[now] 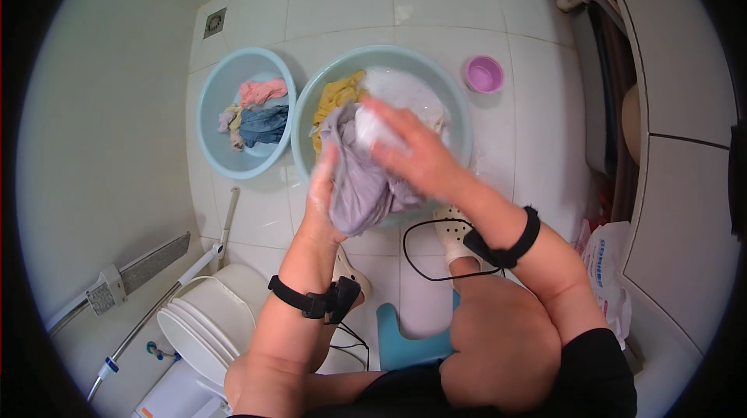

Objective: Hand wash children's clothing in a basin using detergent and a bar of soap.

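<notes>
A wet lavender-grey garment (359, 184) hangs over the near part of a large pale green basin (461, 118). My left hand (320, 192) is closed on its left side, with the thumb up along the cloth. My right hand (416, 149), smeared by motion, is over the garment's upper part and grips a white rounded lump (372, 128) that looks like a bar of soap. Behind the garment a mustard-yellow cloth (340, 95) lies in the basin, beside sudsy white water (408, 91).
A smaller light blue basin (204, 118) at the left holds pink, dark blue and pale clothes. A small pink bowl (484, 74) stands on the tiles at the right. White buckets (198, 324) and a mop (148, 270) are at the lower left. A black cable (408, 258) loops near my feet.
</notes>
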`<state>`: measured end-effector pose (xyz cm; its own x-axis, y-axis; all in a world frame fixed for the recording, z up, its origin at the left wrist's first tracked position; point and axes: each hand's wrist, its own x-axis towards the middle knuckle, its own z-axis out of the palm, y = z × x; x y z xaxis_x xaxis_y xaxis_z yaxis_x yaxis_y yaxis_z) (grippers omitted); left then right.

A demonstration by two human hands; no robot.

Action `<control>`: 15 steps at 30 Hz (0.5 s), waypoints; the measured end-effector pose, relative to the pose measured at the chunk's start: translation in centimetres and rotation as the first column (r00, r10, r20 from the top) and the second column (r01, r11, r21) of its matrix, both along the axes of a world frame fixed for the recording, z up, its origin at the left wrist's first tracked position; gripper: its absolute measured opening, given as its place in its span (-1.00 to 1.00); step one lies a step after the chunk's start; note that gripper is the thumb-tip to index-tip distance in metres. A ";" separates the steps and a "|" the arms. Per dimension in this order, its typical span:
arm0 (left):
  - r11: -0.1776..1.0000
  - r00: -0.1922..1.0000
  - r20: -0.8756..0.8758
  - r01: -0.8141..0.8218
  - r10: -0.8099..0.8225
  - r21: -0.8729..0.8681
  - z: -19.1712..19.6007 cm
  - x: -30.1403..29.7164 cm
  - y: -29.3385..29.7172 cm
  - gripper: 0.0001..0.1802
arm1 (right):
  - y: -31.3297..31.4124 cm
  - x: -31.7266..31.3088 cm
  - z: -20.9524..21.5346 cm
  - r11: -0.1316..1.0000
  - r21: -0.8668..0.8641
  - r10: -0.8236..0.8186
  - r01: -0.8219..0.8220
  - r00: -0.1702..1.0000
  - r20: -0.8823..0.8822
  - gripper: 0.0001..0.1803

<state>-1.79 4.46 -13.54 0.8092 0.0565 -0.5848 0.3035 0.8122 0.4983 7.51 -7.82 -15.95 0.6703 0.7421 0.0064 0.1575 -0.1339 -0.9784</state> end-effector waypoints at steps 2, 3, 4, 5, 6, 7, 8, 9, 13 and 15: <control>0.956 0.997 0.041 -0.057 0.071 -0.289 -2.2 -1.1 1.2 -0.32 | 0.4 -3.3 0.9 0.997 -0.068 0.058 -0.043 0.970 0.238 -0.41; 0.955 0.997 0.039 -0.058 0.073 -0.290 -2.0 -1.0 0.9 -0.32 | 0.6 -4.2 0.9 0.986 -0.155 0.125 -0.059 0.880 0.458 -0.40; 0.974 0.996 -0.025 -0.085 0.082 -0.211 -1.7 -0.8 0.3 -0.33 | 1.0 -3.9 0.5 0.986 -0.156 0.126 -0.060 0.881 0.457 -0.40; 0.986 0.992 -0.087 -0.106 0.096 -0.129 -1.3 -0.5 -0.2 -0.33 | 1.5 -3.0 0.0 0.985 -0.171 0.094 -0.017 0.887 0.452 -0.40; 0.976 0.989 -0.095 -0.125 0.110 -0.176 -0.7 -0.2 -0.5 -0.34 | 1.8 -2.6 -0.2 0.981 -0.190 0.061 0.028 0.892 0.448 -0.40; 0.976 0.989 -0.097 -0.124 0.108 -0.178 -0.8 -0.2 -0.4 -0.34 | 2.0 -2.7 -0.2 0.981 -0.192 0.061 0.029 0.893 0.446 -0.40; 0.964 0.989 -0.104 -0.125 0.103 -0.234 -0.9 -0.2 -0.3 -0.36 | 2.1 -2.7 -0.1 0.973 -0.221 0.040 0.069 0.891 0.453 -0.41; 0.949 0.989 -0.108 -0.127 0.099 -0.288 -1.3 -0.2 -0.1 -0.38 | 2.2 -2.7 -0.2 0.963 -0.248 0.019 0.109 0.886 0.463 -0.42; 0.930 0.948 0.297 -0.002 0.120 -0.369 -3.1 -1.6 0.3 -0.43 | 1.7 -4.5 0.5 0.986 -0.165 0.119 -0.029 0.816 0.565 -0.39; 0.905 0.987 0.090 -0.086 0.135 -0.416 -2.9 -0.9 0.1 -0.48 | 2.4 -2.0 0.0 0.975 -0.211 0.054 0.073 0.839 0.541 -0.43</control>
